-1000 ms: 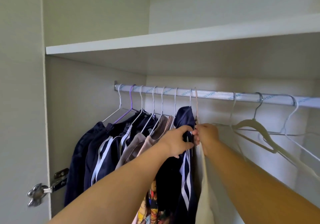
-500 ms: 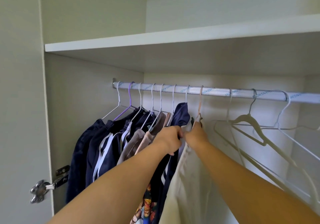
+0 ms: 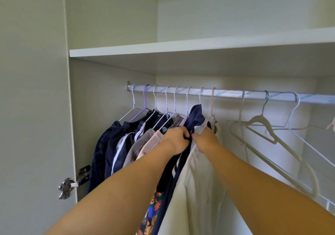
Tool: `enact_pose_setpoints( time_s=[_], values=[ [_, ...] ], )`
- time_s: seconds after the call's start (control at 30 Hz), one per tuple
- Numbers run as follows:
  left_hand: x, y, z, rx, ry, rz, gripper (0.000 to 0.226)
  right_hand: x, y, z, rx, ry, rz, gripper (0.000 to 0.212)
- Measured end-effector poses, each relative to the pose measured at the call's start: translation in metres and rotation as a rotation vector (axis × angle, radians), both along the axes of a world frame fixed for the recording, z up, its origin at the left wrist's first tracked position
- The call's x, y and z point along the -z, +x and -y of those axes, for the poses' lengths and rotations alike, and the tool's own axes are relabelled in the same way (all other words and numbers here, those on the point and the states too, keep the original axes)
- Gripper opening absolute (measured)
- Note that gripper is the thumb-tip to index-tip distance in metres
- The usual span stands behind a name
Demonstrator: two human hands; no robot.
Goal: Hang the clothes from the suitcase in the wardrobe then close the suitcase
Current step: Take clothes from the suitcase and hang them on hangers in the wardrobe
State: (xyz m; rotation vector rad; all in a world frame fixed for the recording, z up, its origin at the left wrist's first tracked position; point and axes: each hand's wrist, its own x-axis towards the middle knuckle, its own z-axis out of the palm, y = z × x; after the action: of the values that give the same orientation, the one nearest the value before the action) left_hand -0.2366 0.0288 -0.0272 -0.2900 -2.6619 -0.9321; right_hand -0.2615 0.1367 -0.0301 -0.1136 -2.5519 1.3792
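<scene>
Metal rail carries eight loaded hangers at my left and at least three bare hangers at right, while my left hand pinches navy cloth and my right hand clutches the cream garment hung under the pink hanger.

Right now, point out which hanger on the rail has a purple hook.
The second hanger from the left end of the rail, the purple hanger. Its hook and arm are purple; its neighbours are white, and the one above the cream garment is pale pink.
</scene>
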Motion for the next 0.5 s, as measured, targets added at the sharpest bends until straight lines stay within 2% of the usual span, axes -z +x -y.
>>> enact_pose_setpoints(
  time_s=[0.07, 0.33, 0.43, 0.5],
  values=[
    [0.001, 0.012, 0.008, -0.019, 0.009, 0.01, 0.022, 0.004, 0.014, 0.01, 0.029, 0.05, 0.014, 0.043],
    [0.037, 0.095, 0.065, -0.067, 0.136, 0.049, 0.021, 0.047, 0.109, 0.069, -0.048, -0.041, 0.093, 0.039],
    [0.062, 0.134, 0.09, -0.087, 0.214, 0.116, 0.02, 0.072, 0.15, 0.093, -0.087, -0.104, 0.157, 0.021],
    [0.081, 0.161, 0.11, -0.107, 0.255, 0.165, 0.019, 0.093, 0.179, 0.114, -0.11, -0.156, 0.229, 0.019]
  ],
)
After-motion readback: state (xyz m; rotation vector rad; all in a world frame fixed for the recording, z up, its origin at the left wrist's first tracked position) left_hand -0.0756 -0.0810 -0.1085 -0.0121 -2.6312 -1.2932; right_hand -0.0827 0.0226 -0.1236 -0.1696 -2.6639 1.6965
